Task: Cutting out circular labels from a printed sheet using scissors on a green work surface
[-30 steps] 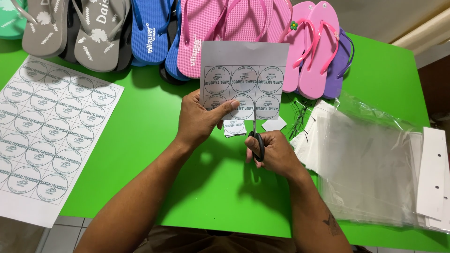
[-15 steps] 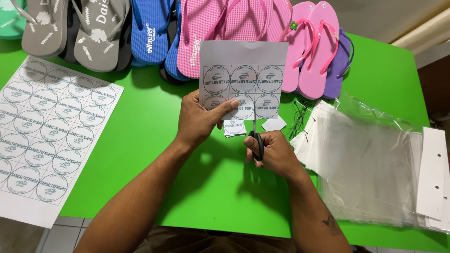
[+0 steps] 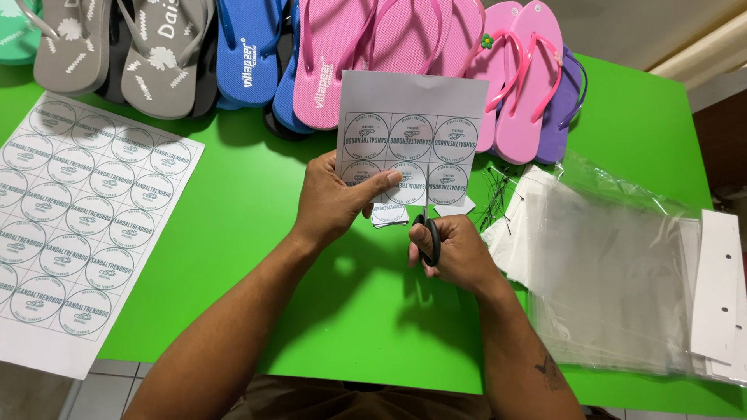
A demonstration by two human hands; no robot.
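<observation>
My left hand pinches the lower left corner of a small paper sheet printed with round labels and holds it upright above the green table. My right hand grips black-handled scissors whose blades point up into the sheet's bottom edge, between two label columns. A few cut paper squares lie on the table under the sheet.
A large sheet of round labels lies at the left, overhanging the table's front edge. Flip-flops in grey, blue, pink and purple line the far edge. Clear plastic bags and white card strips are stacked at the right.
Almost nothing differs; the hands, scissors and small sheet stay in the same place.
</observation>
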